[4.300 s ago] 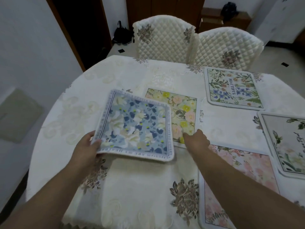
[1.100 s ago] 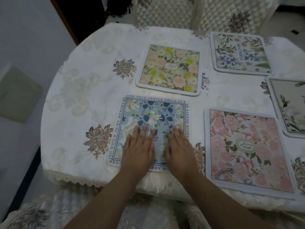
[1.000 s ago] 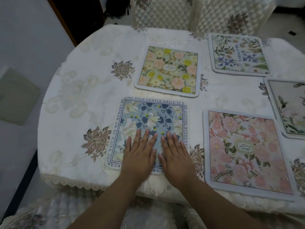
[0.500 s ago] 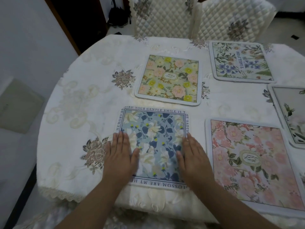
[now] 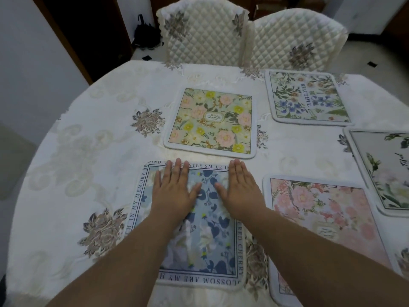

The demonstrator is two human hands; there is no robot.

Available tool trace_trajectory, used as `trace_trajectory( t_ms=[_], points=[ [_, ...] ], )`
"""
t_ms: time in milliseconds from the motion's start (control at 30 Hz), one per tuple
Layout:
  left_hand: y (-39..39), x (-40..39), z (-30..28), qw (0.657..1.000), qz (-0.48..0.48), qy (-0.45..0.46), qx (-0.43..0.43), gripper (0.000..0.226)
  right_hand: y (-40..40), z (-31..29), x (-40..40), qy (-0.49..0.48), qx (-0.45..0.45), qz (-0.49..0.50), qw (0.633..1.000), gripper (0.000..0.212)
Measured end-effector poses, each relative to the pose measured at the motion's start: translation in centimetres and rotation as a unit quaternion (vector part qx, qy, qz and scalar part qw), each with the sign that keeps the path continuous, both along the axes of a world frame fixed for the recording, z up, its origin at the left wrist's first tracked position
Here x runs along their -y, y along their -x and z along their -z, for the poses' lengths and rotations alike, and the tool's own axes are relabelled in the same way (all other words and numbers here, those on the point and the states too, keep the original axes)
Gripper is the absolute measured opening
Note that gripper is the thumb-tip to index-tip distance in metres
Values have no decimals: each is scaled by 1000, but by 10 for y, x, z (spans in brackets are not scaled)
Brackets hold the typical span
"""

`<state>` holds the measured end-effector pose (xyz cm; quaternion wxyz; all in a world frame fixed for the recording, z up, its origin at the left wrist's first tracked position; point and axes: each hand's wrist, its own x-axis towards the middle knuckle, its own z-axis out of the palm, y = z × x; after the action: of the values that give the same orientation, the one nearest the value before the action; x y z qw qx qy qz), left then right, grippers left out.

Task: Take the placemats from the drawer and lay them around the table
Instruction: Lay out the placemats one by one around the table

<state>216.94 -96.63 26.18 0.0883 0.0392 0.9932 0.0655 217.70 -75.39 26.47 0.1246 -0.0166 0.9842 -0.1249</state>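
Observation:
A blue floral placemat point(image 5: 208, 247) with a lettered border lies flat at the near edge of the round table point(image 5: 73, 173). My left hand point(image 5: 174, 191) and my right hand point(image 5: 240, 191) rest palm-down on its far half, fingers straight and pointing away from me, holding nothing. A yellow-and-pink floral placemat point(image 5: 212, 122) lies just beyond it. A pink floral placemat point(image 5: 321, 209) is to the right. A white placemat with blue flowers point(image 5: 307, 98) sits at the far right, and a white-flower placemat point(image 5: 387, 173) is cut off by the right frame edge.
A cream embroidered tablecloth covers the table. Two chairs with quilted white covers point(image 5: 201, 32) point(image 5: 296, 38) stand at the far side. A dark doorway point(image 5: 88, 29) and a black bag point(image 5: 146, 38) on the floor are at the back left.
The blue placemat went from held above the table to lying flat. My hands slid from its near edge up to its far half within the last half second.

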Motion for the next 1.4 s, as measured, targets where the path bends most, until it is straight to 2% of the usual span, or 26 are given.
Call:
trace_trajectory(
  t_ms=[200,333,367,433,467,533,567,700,800,967,1100,1333,1400],
  points=[
    [2,2,-7,988,-149,-34,16,97,0,-11,0,0,28,10,1000,86],
    [20,12,-30,979,-171,-56,95,106,31,-54,-8,19,135,13,991,86],
    [31,17,-42,974,-176,-68,128,102,38,-71,-15,43,143,35,988,84],
    [41,19,-77,954,-197,-121,188,75,33,-104,-32,82,109,56,989,80],
    [40,17,-93,958,-178,-128,184,70,23,-121,-42,84,75,59,992,77],
    [24,3,-129,979,-103,-94,148,83,-7,-153,-69,93,29,83,992,73],
    [13,-10,-143,986,-73,-82,128,82,-24,-169,-85,103,17,105,989,72],
    [-47,-97,-178,978,46,-138,150,63,-115,-221,-175,107,-19,203,973,68],
    [-86,-172,-195,978,119,-115,130,64,-187,-245,-246,64,-52,238,968,65],
    [-164,-297,-227,978,181,-53,89,65,-274,-260,-357,43,-82,262,961,63],
    [-219,-387,-249,976,203,-41,73,62,-321,-254,-437,40,-66,271,959,64],
    [-256,-485,-286,974,215,-60,42,59,-352,-281,-532,36,-95,298,949,61],
    [-259,-503,-294,973,220,-63,30,59,-352,-291,-546,38,-106,300,947,67]
  ],
)
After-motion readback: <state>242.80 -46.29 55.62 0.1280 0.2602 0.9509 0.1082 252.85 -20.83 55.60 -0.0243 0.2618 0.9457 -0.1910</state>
